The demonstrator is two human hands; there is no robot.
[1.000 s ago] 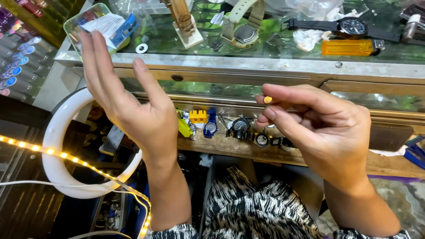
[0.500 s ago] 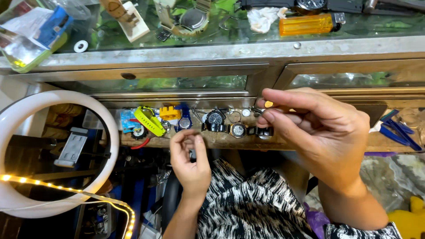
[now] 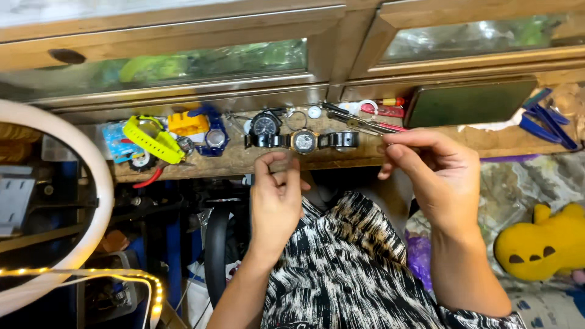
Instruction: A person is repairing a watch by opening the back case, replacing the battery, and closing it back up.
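The left hand (image 3: 277,195) is raised just below the edge of the wooden shelf (image 3: 256,159) with its fingers curled loosely inward, and whether anything tiny sits between them cannot be told. The right hand (image 3: 436,176) pinches its thumb and forefinger together as if on a very small part that is hidden. Just above and between both hands lies a silver wristwatch (image 3: 303,141) with a black band, untouched, with a second dark watch (image 3: 265,125), tweezers (image 3: 356,122) and a red-handled screwdriver (image 3: 387,111) beyond it; work on it looks not yet begun.

a silver-faced wristwatch (image 3: 303,141) lies flat on the wooden ledge, its dark strap spread sideways.
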